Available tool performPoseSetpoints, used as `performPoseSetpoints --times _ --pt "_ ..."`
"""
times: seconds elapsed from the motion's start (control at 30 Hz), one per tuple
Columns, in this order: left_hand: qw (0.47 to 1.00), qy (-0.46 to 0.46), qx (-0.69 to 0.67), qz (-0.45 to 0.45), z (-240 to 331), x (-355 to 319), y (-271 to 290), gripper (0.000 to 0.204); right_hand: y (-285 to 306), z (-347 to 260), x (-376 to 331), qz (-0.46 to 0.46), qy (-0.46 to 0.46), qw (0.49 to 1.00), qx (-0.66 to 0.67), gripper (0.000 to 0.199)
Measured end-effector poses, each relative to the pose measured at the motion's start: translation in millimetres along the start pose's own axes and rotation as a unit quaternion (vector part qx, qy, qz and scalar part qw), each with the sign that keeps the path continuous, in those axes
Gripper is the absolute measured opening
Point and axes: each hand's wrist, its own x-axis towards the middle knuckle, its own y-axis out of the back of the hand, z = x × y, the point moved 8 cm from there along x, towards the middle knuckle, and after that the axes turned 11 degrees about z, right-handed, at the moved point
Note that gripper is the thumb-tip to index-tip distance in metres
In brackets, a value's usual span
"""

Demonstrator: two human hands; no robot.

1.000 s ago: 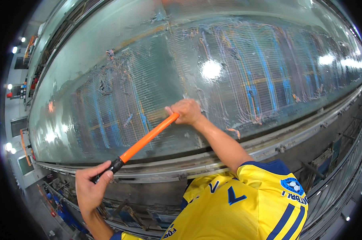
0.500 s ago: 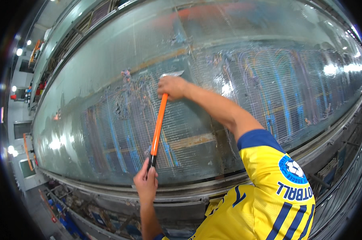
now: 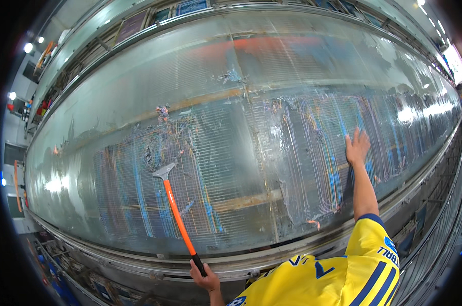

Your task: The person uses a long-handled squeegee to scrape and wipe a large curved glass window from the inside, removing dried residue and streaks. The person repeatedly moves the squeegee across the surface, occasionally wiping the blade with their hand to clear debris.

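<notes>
- The person's left hand (image 3: 206, 279) is holding a long, thin scraper (image 3: 177, 214) with a bright orange pole, a black grip and a flat grey metal head; its fingers are curling around the black grip.
- The scraper is leaning up and a little left from that hand, and its grey head is sitting over the left patch of blue, orange and purple stripes (image 3: 144, 199).
- The right hand (image 3: 358, 146) is holding nothing, and its fingers are spreading wide over the right patch of blue, pink and purple stripes (image 3: 322, 153); I cannot tell if it is touching.
- Both patches are lying on a big, shiny, grey-green table (image 3: 241, 168), which is looking wet and shining under the lights.
- A crumpled, many-coloured scrap (image 3: 163, 113) is lying above the scraper's head, and a small pinkish-orange scrap (image 3: 313, 223) is lying near the close edge.
- A long grey metal rail (image 3: 139, 270) is running along that edge.
- The person is wearing a yellow shirt with dark blue stripes (image 3: 317, 280).
</notes>
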Motion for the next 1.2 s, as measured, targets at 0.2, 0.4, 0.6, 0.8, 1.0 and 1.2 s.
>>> performPoseSetpoints --times 0.2,0.4,0.6,0.8,1.0,1.2 --pt "0.999 0.031 0.016 -0.031 8 8 2 0.057 61 -359 14 -0.013 0.43 0.867 0.25 0.061" --pt "0.999 0.038 0.003 0.003 1 7 0 0.058 120 -442 -262 -0.046 0.67 0.659 0.337 0.064" --pt "0.998 -0.005 -0.027 0.056 19 7 8 0.058 83 -245 -172 -0.087 0.478 0.868 0.102 0.061" --pt "0.998 0.002 -0.049 0.044 22 8 3 0.057 22 32 -129 0.033 -0.006 0.998 0.056 0.067" --pt "0.913 0.247 -0.296 -0.132 -6 14 -15 0.048 93 -186 -306 -0.058 0.302 0.894 0.327 0.06" --pt "0.89 0.273 -0.346 -0.115 26 -29 75 0.036 146 -224 -424 -0.071 0.532 0.783 0.314 0.054"
